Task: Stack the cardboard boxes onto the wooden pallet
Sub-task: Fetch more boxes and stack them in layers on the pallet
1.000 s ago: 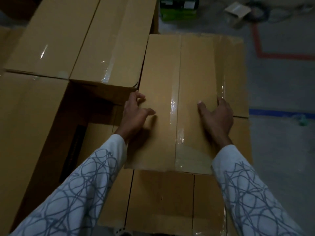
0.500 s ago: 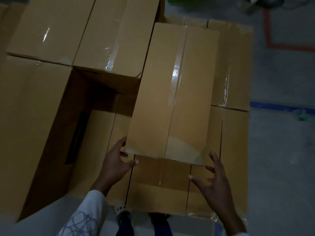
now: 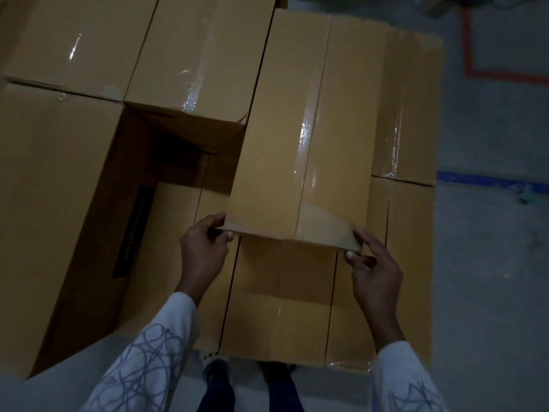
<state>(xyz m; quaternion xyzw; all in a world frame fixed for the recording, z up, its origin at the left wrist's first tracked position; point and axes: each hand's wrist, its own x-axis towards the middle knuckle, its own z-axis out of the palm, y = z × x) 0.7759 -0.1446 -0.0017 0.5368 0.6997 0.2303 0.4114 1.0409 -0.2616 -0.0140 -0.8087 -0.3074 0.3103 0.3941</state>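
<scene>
1. I see a dim grey floor (image 3: 490, 263) with a red tape line (image 3: 499, 73) and a blue tape line (image 3: 475, 178) on the right.
2. A stack of brown cardboard boxes (image 3: 282, 307) stands left of those lines.
3. One long taped box (image 3: 300, 129) lies on top of the stack, and its near end stops short of the stack's near edge.
4. The left hand (image 3: 205, 251) grips the box's near left corner, fingers curled round it.
5. The right hand (image 3: 374, 272) pinches the near right corner.
</scene>
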